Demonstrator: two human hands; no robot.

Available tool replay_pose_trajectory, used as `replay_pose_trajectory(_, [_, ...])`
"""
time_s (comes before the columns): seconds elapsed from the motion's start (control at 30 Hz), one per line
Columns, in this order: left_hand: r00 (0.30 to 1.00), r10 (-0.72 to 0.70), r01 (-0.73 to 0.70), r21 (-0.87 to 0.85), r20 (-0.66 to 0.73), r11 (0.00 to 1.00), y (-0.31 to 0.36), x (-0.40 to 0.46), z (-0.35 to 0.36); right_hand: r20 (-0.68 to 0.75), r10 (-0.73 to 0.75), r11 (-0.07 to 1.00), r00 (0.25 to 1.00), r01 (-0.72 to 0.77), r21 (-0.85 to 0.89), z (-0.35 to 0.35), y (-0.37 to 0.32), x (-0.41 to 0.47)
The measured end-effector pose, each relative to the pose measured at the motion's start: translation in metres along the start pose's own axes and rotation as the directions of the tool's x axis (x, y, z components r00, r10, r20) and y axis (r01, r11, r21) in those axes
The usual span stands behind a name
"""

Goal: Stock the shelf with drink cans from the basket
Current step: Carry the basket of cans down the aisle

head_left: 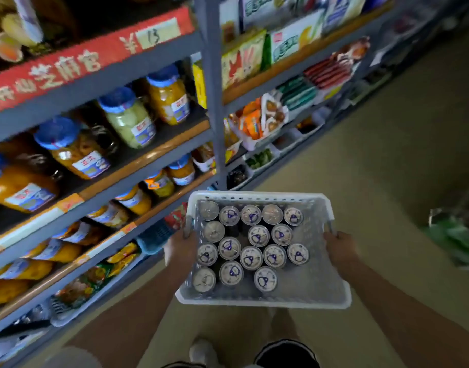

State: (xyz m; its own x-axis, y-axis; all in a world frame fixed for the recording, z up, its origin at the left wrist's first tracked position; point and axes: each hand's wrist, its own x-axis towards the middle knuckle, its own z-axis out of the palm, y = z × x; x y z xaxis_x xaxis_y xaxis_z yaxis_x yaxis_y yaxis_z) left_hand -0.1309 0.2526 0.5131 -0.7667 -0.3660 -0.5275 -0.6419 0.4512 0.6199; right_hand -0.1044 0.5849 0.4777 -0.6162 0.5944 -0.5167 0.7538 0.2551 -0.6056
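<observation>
Clearly the risk lies in the load, since nothing is on a shelf yet. At the far left, the shelving (100, 181) is crowded with blue-lidded fruit jars (127, 118) standing close to the front edges, with snack packets (95, 280) on the lower tiers. A swing of the basket towards them could knock a jar off, and I judge glass would not survive the floor.

Next comes the left hand (181, 247), curled round the left rim of the white basket (254, 304); how far the fingers wrap underneath is hidden. The basket hangs in the air in front of the person, beside the shelving, and holds the drink cans (250, 245), upright with their tops showing. They fill the far part and leave bare floor at the near right corner, so a tilt would likely send them sliding and shift the weight suddenly.

On the right, the right hand (339, 251) grips the opposite rim. Freeing either hand to lift a can would leave the whole load on one side, and the thin plastic might flex or tip.
</observation>
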Motion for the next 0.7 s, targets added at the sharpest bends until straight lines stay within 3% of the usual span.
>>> replay_pose_trajectory(0.07, [0.997, 0.046, -0.044, -0.03, 0.054, 0.999, 0.041, 0.008, 0.035, -0.014, 0.041, 0.998, 0.999, -0.041, 0.047, -0.035, -0.002, 0.027])
replay_pose_trajectory(0.17, [0.99, 0.094, -0.106, 0.113, 0.109, 0.988, 0.099, 0.02, 0.095, -0.039, 0.114, 0.989, 0.993, -0.11, 0.096, -0.085, 0.001, 0.078])
replay_pose_trajectory(0.27, [0.981, 0.126, -0.141, 0.1, 0.145, 0.985, 0.171, 0.017, 0.153, -0.078, 0.194, 0.965, 0.978, -0.176, 0.196, -0.143, -0.008, 0.127])
replay_pose_trajectory(0.37, [0.967, 0.183, -0.211, 0.159, 0.177, 0.964, 0.244, 0.016, 0.204, -0.152, 0.194, 0.965, 0.969, -0.161, 0.207, -0.198, -0.024, 0.171])
replay_pose_trajectory(0.7, [0.856, 0.343, -0.417, 0.126, 0.386, 0.9, 0.46, 0.089, 0.389, -0.293, 0.351, 0.904, 0.889, -0.241, 0.352, -0.309, -0.05, 0.343])
